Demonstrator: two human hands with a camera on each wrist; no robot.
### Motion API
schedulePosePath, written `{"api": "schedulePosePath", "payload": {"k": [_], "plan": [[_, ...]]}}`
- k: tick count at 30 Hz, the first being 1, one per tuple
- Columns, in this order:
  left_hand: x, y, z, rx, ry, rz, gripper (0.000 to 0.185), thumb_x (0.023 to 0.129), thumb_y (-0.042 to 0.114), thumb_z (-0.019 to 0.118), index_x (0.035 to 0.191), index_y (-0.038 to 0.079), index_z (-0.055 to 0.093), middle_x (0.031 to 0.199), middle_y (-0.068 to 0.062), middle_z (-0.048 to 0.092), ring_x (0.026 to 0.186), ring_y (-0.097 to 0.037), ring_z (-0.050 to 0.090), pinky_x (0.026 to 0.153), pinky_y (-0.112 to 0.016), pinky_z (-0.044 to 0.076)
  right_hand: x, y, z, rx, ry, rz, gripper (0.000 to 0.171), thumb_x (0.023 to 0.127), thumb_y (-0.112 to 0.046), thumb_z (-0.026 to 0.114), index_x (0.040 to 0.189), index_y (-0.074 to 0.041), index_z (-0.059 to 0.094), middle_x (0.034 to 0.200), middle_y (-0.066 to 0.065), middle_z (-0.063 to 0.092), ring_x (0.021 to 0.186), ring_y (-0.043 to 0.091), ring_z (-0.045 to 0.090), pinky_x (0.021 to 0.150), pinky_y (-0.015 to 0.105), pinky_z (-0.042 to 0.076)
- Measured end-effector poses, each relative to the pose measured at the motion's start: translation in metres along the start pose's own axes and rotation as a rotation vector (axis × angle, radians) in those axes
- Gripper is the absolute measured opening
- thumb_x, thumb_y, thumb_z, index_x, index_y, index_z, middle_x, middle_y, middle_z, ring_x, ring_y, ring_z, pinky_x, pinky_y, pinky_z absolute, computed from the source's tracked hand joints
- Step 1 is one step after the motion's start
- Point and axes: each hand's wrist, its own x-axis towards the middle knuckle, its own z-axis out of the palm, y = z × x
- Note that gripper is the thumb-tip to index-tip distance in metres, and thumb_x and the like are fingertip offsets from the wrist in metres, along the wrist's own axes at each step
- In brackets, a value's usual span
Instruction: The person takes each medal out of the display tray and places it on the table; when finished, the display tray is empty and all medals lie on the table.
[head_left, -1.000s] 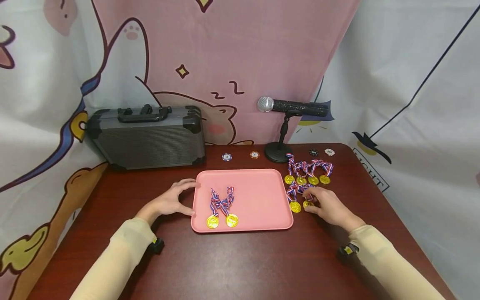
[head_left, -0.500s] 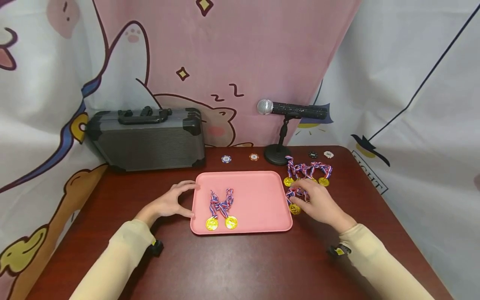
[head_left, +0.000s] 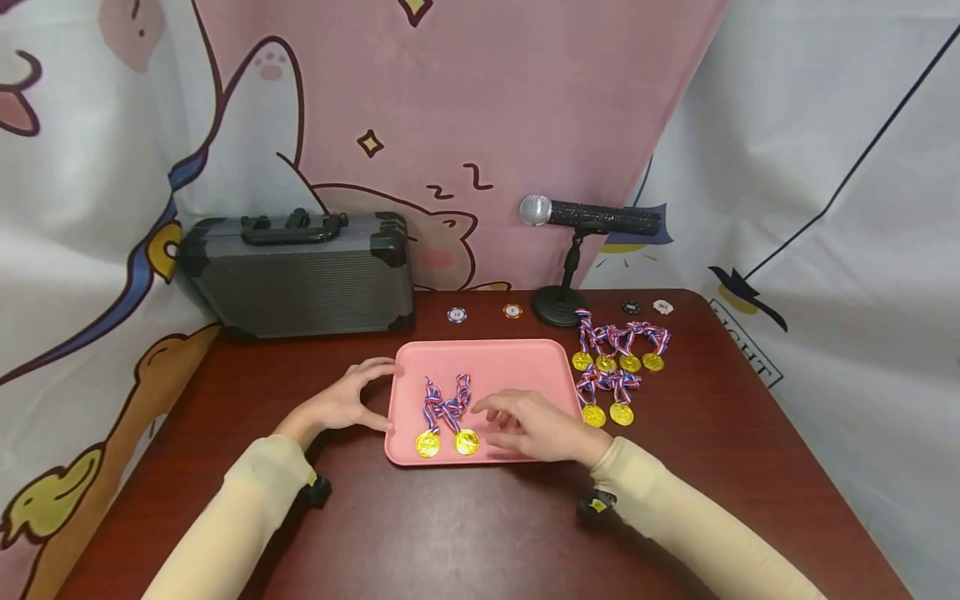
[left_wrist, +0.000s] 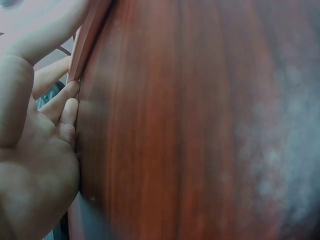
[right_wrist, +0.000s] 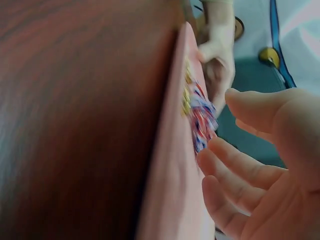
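Observation:
A pink tray [head_left: 517, 358] lies on the table with two gold medals [head_left: 428, 443] on striped ribbons in its left half. My left hand [head_left: 347, 398] touches the tray's left edge, thumb and fingers spread apart along the rim; the left wrist view shows its fingertips at the tray's side. Over the middle of the tray is my right hand [head_left: 534, 423], fingers loosely bent and nothing between them. In the right wrist view the tray's medal ribbons [right_wrist: 202, 117] appear just beyond its fingertips. More medals [head_left: 621, 414] lie to the tray's right in two rows.
A grey case [head_left: 300, 287] stands at the back left. Behind the tray's right side, a microphone [head_left: 600, 217] sits on a black stand [head_left: 561, 306]. Several poker chips [head_left: 512, 311] lie along the back edge. Patterned cloth [head_left: 450, 100] hangs behind the table.
My right hand has moved left, from the lower row of medals at the right to over the tray. My left hand stays at the tray's edge. The medals lie as before.

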Motion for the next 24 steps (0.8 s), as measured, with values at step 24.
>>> {"api": "schedulePosePath", "payload": {"k": [24], "plan": [[-0.001, -0.002, 0.001, 0.01, 0.001, -0.004, 0.097, 0.069, 0.042, 0.098, 0.153, 0.021, 0.054, 0.166, -0.01, 0.034, 0.15, -0.041, 0.023, 0.116, -0.072, 0.026, 0.017, -0.015, 0.022, -0.211, -0.159, 0.037, 0.02, 0.094, -0.017, 0.081, 0.109, -0.015, 0.069, 0.101, 0.001, 0.063, 0.091, 0.013, 0.056, 0.083, 0.027, 0.051]]}}
